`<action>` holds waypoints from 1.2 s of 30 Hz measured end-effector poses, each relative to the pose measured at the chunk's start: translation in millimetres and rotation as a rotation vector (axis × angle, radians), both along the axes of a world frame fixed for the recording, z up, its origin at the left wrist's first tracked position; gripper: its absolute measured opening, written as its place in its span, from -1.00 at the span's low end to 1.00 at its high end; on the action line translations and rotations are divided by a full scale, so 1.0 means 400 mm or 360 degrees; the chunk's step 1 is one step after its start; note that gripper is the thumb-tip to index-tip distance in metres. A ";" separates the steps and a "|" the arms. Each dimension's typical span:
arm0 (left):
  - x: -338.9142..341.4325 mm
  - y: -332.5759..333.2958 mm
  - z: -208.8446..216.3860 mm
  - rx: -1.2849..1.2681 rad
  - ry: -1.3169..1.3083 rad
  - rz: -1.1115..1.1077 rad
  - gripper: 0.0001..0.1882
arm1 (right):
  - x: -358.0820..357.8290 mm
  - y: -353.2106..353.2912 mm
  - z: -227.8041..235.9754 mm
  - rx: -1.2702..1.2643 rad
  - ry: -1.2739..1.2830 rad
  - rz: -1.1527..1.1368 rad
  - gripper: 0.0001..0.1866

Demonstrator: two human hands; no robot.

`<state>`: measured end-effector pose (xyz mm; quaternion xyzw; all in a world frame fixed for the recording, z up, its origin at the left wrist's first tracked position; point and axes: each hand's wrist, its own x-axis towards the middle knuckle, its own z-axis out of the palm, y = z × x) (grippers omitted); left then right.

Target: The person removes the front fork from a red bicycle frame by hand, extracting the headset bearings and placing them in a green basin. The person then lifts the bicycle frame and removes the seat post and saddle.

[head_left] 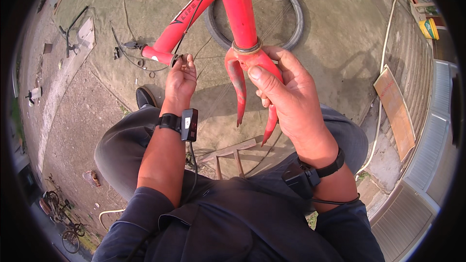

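The head view is showing a red fork [245,59] in the middle, in front of the person's body. The right hand [296,92] is holding it near the top: the thumb is pressing the front and the other fingers are curling behind, so they are pinching the fork. This grip is probably steadying it, while its two legs are pointing toward the body. A metal ring [247,47] is sitting where the fork is meeting a thick red tube [240,17]. The left hand [180,80] is reaching to the end of a red frame tube [182,22]; its fingers are curling close together at a small dark part [176,60], but I cannot tell whether they are pinching it, perhaps for turning or supporting it. Beyond, a wheel [297,19] is lying flat on the dusty, greenish-brown ground [340,34]. Sunlight is falling over this outdoor yard; at the right, a brown board [395,111] and a yellow bucket [428,28] are standing out.
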<state>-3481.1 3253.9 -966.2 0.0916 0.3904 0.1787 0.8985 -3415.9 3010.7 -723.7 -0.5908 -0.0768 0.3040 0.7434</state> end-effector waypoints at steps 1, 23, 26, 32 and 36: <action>0.002 0.004 0.001 -0.0010 0.0023 0.0036 -0.79 | 0.000 0.000 -0.002 0.0007 -0.0001 -0.0001 -0.59; -0.053 -0.034 0.036 0.0064 -0.0030 -0.0237 -0.44 | 0.003 0.017 0.006 0.0003 0.0076 -0.0009 -0.60; -0.082 -0.042 0.051 0.0088 0.0025 -0.0280 -0.41 | 0.002 0.026 0.002 -0.0032 0.0035 -0.0020 -0.59; -0.111 -0.059 0.121 0.0109 -0.0006 -0.0529 -0.46 | 0.008 0.045 -0.006 -0.0073 0.0039 0.0009 -0.59; -0.109 -0.058 0.209 0.0193 -0.0176 -0.0692 -0.45 | 0.004 0.057 -0.018 -0.0118 -0.0010 -0.0017 -0.49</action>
